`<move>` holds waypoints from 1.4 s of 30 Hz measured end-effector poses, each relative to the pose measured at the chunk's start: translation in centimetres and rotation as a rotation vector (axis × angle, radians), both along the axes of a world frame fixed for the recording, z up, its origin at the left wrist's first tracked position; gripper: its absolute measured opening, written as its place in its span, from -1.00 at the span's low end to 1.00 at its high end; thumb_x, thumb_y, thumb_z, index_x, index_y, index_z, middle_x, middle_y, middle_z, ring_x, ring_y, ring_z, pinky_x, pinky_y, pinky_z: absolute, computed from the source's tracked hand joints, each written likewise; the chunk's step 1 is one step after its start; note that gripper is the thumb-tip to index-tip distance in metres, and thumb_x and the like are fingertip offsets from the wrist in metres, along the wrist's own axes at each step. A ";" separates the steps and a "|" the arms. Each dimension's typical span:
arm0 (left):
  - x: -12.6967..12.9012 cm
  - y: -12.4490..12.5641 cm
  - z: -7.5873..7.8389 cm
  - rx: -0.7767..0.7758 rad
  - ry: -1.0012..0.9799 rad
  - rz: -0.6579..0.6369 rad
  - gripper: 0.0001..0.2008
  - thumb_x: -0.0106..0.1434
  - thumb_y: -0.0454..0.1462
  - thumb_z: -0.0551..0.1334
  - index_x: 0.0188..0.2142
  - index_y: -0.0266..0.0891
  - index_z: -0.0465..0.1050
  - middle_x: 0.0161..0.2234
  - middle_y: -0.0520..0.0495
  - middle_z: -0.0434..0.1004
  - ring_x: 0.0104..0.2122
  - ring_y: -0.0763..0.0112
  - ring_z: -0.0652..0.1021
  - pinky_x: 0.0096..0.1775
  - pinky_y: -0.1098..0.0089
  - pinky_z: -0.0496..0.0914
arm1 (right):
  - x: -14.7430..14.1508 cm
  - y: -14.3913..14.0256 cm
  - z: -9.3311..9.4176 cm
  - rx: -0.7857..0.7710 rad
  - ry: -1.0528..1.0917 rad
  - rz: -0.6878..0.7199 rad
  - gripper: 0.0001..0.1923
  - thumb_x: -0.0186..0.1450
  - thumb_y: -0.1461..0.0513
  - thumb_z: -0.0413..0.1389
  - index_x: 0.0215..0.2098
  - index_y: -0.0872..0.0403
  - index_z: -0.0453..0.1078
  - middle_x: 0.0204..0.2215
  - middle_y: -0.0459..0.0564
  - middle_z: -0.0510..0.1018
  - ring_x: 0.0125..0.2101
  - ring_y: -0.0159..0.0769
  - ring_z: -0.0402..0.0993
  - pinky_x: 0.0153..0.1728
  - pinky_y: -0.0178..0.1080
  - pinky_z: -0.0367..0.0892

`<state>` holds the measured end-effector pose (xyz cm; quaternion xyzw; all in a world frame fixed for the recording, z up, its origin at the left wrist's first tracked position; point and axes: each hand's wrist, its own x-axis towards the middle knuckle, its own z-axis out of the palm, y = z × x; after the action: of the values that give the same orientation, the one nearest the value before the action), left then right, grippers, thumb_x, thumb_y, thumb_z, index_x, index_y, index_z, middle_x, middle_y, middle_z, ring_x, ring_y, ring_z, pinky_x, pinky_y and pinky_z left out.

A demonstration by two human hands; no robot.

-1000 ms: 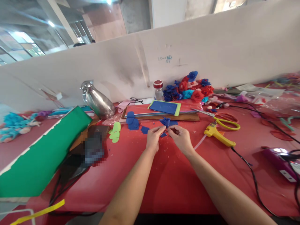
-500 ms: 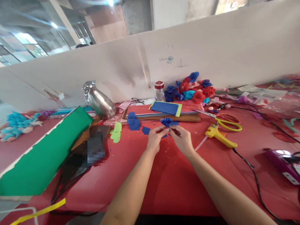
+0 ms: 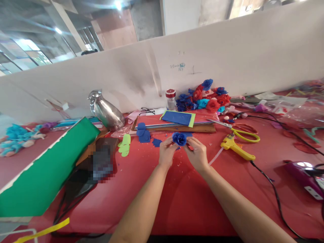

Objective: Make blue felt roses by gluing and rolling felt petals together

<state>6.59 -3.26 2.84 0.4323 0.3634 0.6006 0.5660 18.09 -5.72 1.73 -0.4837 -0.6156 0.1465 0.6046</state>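
Note:
A blue paper flower (image 3: 179, 138) is held up between both hands above the red table, its open top facing me. My left hand (image 3: 167, 152) pinches it from the left, fingers closed near the petals. My right hand (image 3: 197, 153) grips it from the right, with fingertips closed behind and below the bloom; the flower's base is hidden. Just beyond lie cut blue paper petals (image 3: 143, 135) and a small blue scrap (image 3: 157, 142). Light-green paper petals (image 3: 125, 145) rest to the left of my left hand. To the right of my right hand is a yellow glue gun (image 3: 237, 148).
Scissors (image 3: 244, 135) lie behind the glue gun. Finished paper flowers (image 3: 214, 98) are heaped by the white partition, beside a red-lidded jar (image 3: 170, 99). A metal jug (image 3: 107, 111), green board (image 3: 50, 172) and dark phone (image 3: 102, 163) occupy the left. A black cable (image 3: 274, 192) crosses the right.
The blue flower has tilted toward me, so its top now shows instead of its side. Both hands have turned slightly with it and keep their hold.

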 end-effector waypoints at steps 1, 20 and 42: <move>0.0 0.0 0.0 -0.002 -0.006 0.006 -0.83 -0.20 -0.23 0.47 -0.58 -0.21 0.58 -0.50 0.02 0.52 -0.40 0.42 0.42 -0.25 0.40 0.35 | 0.0 0.0 0.0 -0.007 -0.007 0.000 -0.79 0.25 0.18 0.04 -0.41 0.02 0.51 -0.38 0.04 0.58 -0.38 -0.24 0.49 -0.29 -0.22 0.41; -0.3 0.6 -1.2 0.036 0.076 0.099 -0.89 -0.10 -0.26 0.43 -0.51 -0.18 0.59 -0.47 0.05 0.52 -0.34 0.40 0.44 -0.21 0.42 0.31 | 0.3 0.4 -0.1 -0.185 0.127 -0.029 -0.80 0.21 0.18 0.04 -0.36 0.06 0.49 -0.42 0.01 0.55 -0.55 -0.37 0.36 -0.52 -0.31 0.26; 0.3 0.5 -0.7 -0.176 -0.171 0.023 -0.74 -0.21 -0.21 0.49 -0.57 -0.27 0.49 -0.56 0.08 0.47 -0.50 0.56 0.40 -0.33 0.47 0.27 | -0.6 0.3 -0.2 -0.279 0.151 0.130 -0.75 0.12 0.16 0.12 -0.25 0.06 0.47 -0.38 -0.04 0.49 -0.54 -0.40 0.32 -0.46 -0.29 0.28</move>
<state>6.85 -2.72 2.15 0.3238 0.3699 0.6074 0.6239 17.51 -5.38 1.52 -0.5097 -0.5720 0.3052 0.5655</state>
